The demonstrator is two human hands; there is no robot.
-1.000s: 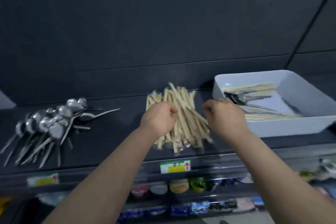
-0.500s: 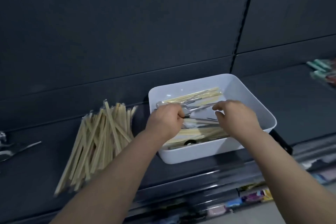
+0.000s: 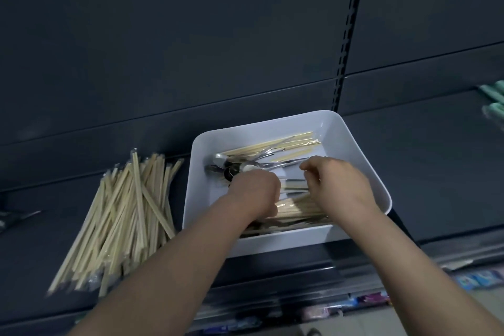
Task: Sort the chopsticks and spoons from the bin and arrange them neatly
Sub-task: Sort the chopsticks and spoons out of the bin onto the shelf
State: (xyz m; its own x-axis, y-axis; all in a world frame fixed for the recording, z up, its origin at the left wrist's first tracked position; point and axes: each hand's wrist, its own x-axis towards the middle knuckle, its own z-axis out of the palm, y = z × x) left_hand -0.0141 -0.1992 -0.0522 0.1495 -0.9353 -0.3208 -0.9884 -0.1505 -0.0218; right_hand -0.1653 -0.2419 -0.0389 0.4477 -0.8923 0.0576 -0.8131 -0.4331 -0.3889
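At the far left edge a spoon handle (image 3: pixel 24 215) lies on the dark shelf (image 3: pixel 436 172), with the rest of it out of view. Next comes the sorted chopstick pile (image 3: pixel 128 215), a loose fan on the shelf just beside the white bin (image 3: pixel 351 144) and not yet squared up.

Inside the bin our left hand (image 3: pixel 253 194) reaches down by the spoons (image 3: pixel 240 168) with its fingers curled under. We cannot tell whether they grasp anything. Our right hand (image 3: pixel 341 188) is just beside it, fingers bent over the remaining chopsticks (image 3: pixel 297 207), and there too the hold is hidden.

We judge the sorting well past halfway. A few spoons and two small clusters of chopsticks are left in the bin, and the pile needs straightening.

Green items (image 3: pixel 493 98) lie at the far right. The packets (image 3: pixel 469 279) on the lower shelf are too blurred to read, and we see no other writing.
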